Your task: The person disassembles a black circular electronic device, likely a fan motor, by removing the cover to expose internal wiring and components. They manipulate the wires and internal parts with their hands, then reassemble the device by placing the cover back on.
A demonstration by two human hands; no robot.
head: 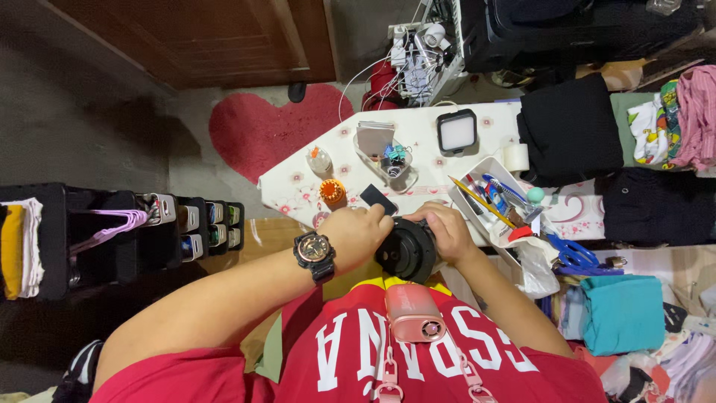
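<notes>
Black round device (406, 250) sits centre frame, just below the table edge, held btwn both hands close to the person's chest. Left hand (356, 233), w/ a dark wristwatch (314, 254), is closed over its left side; right hand (450, 231) is wrapped round its right side, fingers curled on the rim. Above, on the white floral table (298, 186): orange-capped bottle (333, 192), small black card (378, 198), clear organiser w/ clips (388, 158), square light panel (456, 133), white tray of pens (492, 198). Blue scissors (578, 257) lie right of centre. Pink gadget (415, 313) hangs on the red shirt, lower centre.
</notes>
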